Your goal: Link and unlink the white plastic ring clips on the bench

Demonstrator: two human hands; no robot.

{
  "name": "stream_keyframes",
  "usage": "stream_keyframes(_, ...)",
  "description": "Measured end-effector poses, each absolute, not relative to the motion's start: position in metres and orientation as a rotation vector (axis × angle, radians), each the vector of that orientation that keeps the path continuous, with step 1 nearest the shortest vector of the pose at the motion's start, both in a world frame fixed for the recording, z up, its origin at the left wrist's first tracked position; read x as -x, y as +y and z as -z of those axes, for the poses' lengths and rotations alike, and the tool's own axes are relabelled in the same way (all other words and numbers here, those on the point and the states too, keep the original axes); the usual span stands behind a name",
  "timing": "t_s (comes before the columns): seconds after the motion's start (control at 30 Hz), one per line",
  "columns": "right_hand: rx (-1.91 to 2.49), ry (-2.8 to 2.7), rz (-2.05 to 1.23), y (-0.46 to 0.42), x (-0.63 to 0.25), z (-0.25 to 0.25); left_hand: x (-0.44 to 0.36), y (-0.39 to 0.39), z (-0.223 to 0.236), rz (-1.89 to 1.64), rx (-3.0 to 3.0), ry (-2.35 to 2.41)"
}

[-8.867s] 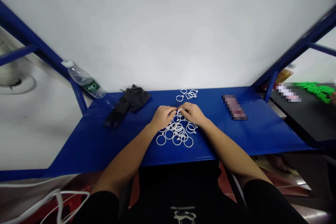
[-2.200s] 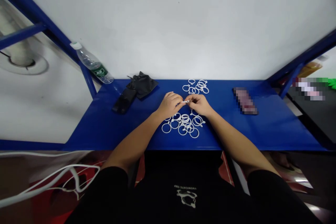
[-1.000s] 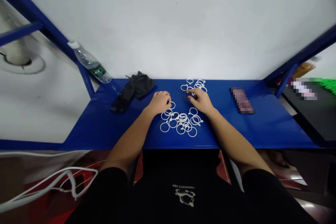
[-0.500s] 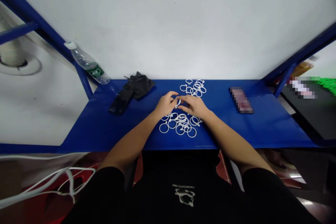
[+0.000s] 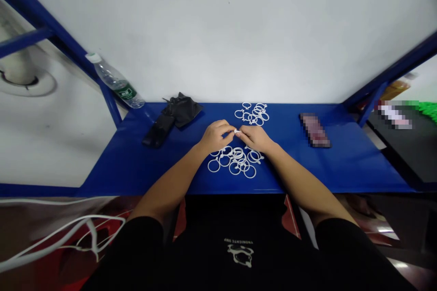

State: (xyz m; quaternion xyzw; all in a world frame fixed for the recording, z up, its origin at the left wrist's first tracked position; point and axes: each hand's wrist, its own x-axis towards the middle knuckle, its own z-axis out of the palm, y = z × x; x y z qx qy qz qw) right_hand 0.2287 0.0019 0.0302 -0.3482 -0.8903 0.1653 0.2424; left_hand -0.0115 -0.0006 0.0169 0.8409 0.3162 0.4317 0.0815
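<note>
Both hands meet near the centre of the frame, over the blue table [image 5: 293,168]. The left hand [image 5: 215,136] is nearly closed, its thumb and fingertips pinching one side of a small white ring [image 5: 238,132]. The right hand [image 5: 255,137] is also nearly closed, with its fingers curled and its thumb and fingertips on the other side of the ring. The fingers hide most of the ring, so its full outline cannot be made out.

Just below the hands, in the lower middle of the frame, lies the near pile [image 5: 236,155], white rings with small tabs, many of them overlapping. Part of its upper edge is hidden by the hands. Above the hands, close to the wall [image 5: 225,45], lies the far pile [image 5: 258,110], a smaller, looser group of similar white rings.

Left of centre are a crumpled black bag [image 5: 183,109] and, touching or just beside it, a dark flat object [image 5: 159,131]. At the upper left, a clear bottle [image 5: 114,81] with a white cap and green label slants across the frame. Right of centre lies a pixelated flat object [image 5: 314,129]. Green material [image 5: 429,110] shows at the right edge.
</note>
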Motion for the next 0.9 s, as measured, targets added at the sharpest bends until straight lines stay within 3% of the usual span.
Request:
stream_keyframes(0.63,0.859,-2.561,-0.378,0.002,-0.225,-0.026,0.011,-0.001,-0.02,-1.046,-2.525,1.048)
stream_keyframes(0.9,1.247,-2.289,-0.162,0.01,-0.241,-0.034,0.013,0.0,-0.018,-1.115,-2.497,0.967)
